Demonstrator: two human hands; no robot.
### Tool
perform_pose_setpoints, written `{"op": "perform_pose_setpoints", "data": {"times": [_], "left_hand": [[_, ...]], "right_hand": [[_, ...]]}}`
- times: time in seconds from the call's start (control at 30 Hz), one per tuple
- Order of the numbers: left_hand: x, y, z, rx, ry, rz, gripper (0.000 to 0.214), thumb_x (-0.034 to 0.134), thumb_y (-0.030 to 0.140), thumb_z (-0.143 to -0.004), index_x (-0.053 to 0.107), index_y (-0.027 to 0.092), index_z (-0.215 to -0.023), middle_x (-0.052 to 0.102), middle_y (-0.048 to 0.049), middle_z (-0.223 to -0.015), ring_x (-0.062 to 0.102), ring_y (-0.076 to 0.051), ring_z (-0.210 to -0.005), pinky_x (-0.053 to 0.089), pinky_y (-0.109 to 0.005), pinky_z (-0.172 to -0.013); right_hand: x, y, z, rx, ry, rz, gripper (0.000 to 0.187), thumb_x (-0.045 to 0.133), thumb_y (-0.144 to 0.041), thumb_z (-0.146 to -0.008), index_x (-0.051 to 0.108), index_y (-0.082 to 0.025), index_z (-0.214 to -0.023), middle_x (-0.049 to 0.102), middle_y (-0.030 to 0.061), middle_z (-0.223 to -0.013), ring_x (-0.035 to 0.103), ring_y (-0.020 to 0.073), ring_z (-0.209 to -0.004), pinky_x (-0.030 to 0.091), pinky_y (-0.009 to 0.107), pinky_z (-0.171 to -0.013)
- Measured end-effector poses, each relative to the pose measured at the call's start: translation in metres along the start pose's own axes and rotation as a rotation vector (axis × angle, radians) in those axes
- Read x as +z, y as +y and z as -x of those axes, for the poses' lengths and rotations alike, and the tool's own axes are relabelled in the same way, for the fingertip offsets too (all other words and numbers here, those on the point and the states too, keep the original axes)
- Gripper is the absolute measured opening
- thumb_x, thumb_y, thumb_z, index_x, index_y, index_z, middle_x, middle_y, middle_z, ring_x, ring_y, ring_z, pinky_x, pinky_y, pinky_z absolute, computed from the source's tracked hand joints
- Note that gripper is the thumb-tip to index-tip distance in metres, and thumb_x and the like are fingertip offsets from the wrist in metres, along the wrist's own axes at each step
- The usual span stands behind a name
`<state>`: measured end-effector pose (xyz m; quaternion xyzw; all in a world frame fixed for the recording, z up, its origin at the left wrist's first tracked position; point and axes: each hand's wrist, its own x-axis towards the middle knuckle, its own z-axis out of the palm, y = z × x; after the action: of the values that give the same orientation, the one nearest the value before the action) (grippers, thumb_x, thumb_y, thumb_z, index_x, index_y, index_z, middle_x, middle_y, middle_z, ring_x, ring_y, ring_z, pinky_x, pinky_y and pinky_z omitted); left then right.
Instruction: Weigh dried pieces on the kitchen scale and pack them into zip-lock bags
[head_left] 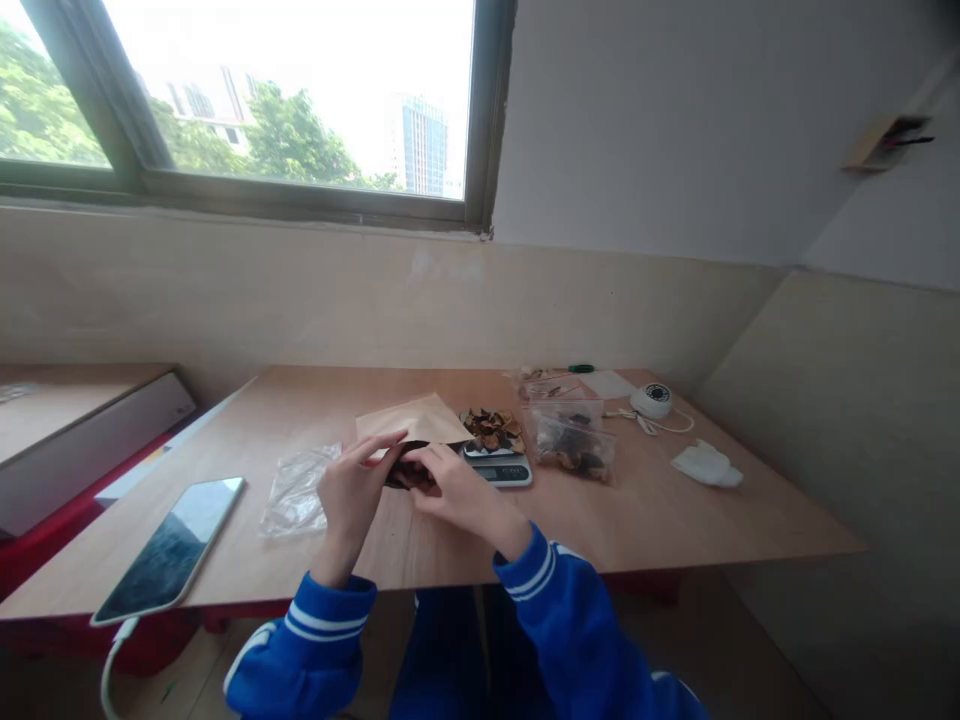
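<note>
My left hand (355,492) is closed, its thumb and fingers pinching the edge of a small dark pouch (409,468) with brown pieces showing in it. On the other side, my right hand (459,492) has curled fingers at the pouch's opening; its fingertips are partly hidden. A tan paper sheet or bag (412,418) lies just behind the pouch, and I cannot tell whether the two are joined. To the right, a white digital kitchen scale (513,474) carries a heap of dried brown slices (493,430).
Clear zip bags with dark dried pieces (574,445) lie right of the scale. Farther right are a white dome camera (652,400) with its cable and a crumpled white tissue (707,465). A crumpled clear plastic bag (296,492) and a charging phone (172,548) lie left.
</note>
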<state>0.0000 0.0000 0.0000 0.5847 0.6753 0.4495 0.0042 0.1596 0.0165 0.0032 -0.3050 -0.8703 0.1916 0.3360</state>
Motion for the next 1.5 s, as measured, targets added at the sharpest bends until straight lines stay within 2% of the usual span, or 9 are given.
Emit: {"op": "perform_pose_setpoints", "data": {"times": [0.2,0.43,0.57,0.7,0.87,1.1,1.27,1.4,1.5], "left_hand": [[0.014,-0.019,-0.008,-0.025,0.022,-0.038,0.019,0.061,0.037,-0.083,0.073,0.033,-0.097,0.073,0.0034,-0.086,0.064,-0.013,-0.067,0.039,-0.023,-0.058],[0.059,-0.083,0.006,0.071,0.017,-0.161,0.023,0.051,0.033,-0.088,0.07,0.028,-0.101,0.07,-0.0023,-0.101,0.061,-0.022,-0.091,0.043,-0.031,-0.078],[0.07,-0.101,0.012,0.07,0.015,-0.214,0.024,0.048,0.03,-0.089,0.067,0.026,-0.104,0.068,-0.0035,-0.105,0.059,-0.024,-0.094,0.042,-0.033,-0.08],[0.072,-0.104,0.012,0.125,-0.024,-0.282,0.026,0.046,0.025,-0.088,0.065,0.026,-0.106,0.066,-0.0047,-0.111,0.058,-0.026,-0.097,0.041,-0.035,-0.082],[0.073,-0.106,0.013,0.146,-0.046,-0.265,0.028,0.043,0.025,-0.088,0.064,0.025,-0.108,0.065,-0.0049,-0.111,0.057,-0.026,-0.1,0.042,-0.035,-0.085],[0.071,-0.103,0.012,0.131,-0.054,-0.245,0.028,0.044,0.024,-0.088,0.064,0.025,-0.108,0.065,-0.0044,-0.112,0.058,-0.027,-0.103,0.043,-0.035,-0.086],[0.072,-0.105,0.011,0.141,-0.05,-0.231,0.028,0.044,0.025,-0.087,0.064,0.024,-0.106,0.065,-0.0044,-0.111,0.058,-0.026,-0.102,0.044,-0.035,-0.085],[0.075,-0.109,0.011,0.171,-0.027,-0.228,0.028,0.045,0.025,-0.087,0.065,0.024,-0.106,0.066,-0.0045,-0.11,0.058,-0.026,-0.099,0.044,-0.035,-0.084],[0.076,-0.111,0.012,0.187,-0.015,-0.237,0.028,0.046,0.024,-0.087,0.065,0.024,-0.106,0.066,-0.0042,-0.109,0.058,-0.027,-0.099,0.044,-0.037,-0.085]], "right_hand": [[-0.022,0.0,0.035,0.082,0.271,-0.181,0.035,0.058,-0.015,-0.078,0.057,-0.021,-0.112,0.062,0.0027,-0.097,0.06,0.0142,-0.085,0.052,0.028,-0.08],[-0.024,0.064,0.09,0.242,0.379,-0.01,0.026,0.056,-0.017,-0.078,0.059,-0.022,-0.104,0.065,0.0041,-0.096,0.061,0.0167,-0.081,0.054,0.032,-0.074],[-0.027,0.088,0.11,0.327,0.416,0.078,0.026,0.056,-0.016,-0.079,0.059,-0.022,-0.104,0.065,0.0051,-0.094,0.061,0.0182,-0.077,0.054,0.034,-0.072],[-0.026,0.099,0.105,0.308,0.404,0.12,0.023,0.055,-0.014,-0.079,0.06,-0.021,-0.101,0.064,0.0061,-0.095,0.061,0.0199,-0.083,0.054,0.035,-0.075],[-0.029,0.111,0.079,0.227,0.256,0.194,0.025,0.054,-0.01,-0.081,0.059,-0.02,-0.104,0.064,0.0068,-0.102,0.059,0.0222,-0.098,0.05,0.04,-0.088],[-0.039,0.137,0.051,0.162,0.103,0.297,0.021,0.05,-0.007,-0.086,0.064,-0.018,-0.098,0.066,0.0075,-0.102,0.058,0.0224,-0.101,0.049,0.04,-0.09],[-0.032,0.145,0.067,0.166,0.297,0.285,0.025,0.046,-0.012,-0.09,0.064,-0.02,-0.106,0.06,0.0092,-0.117,0.055,0.0212,-0.112,0.045,0.04,-0.098],[-0.023,0.152,0.097,0.221,0.501,0.3,0.03,0.04,-0.01,-0.09,0.064,-0.02,-0.105,0.06,0.0091,-0.107,0.056,0.0213,-0.103,0.047,0.039,-0.091],[-0.018,0.156,0.111,0.246,0.548,0.305,0.029,0.039,-0.01,-0.089,0.064,-0.02,-0.098,0.06,0.0085,-0.099,0.057,0.0217,-0.097,0.048,0.038,-0.086]]}}
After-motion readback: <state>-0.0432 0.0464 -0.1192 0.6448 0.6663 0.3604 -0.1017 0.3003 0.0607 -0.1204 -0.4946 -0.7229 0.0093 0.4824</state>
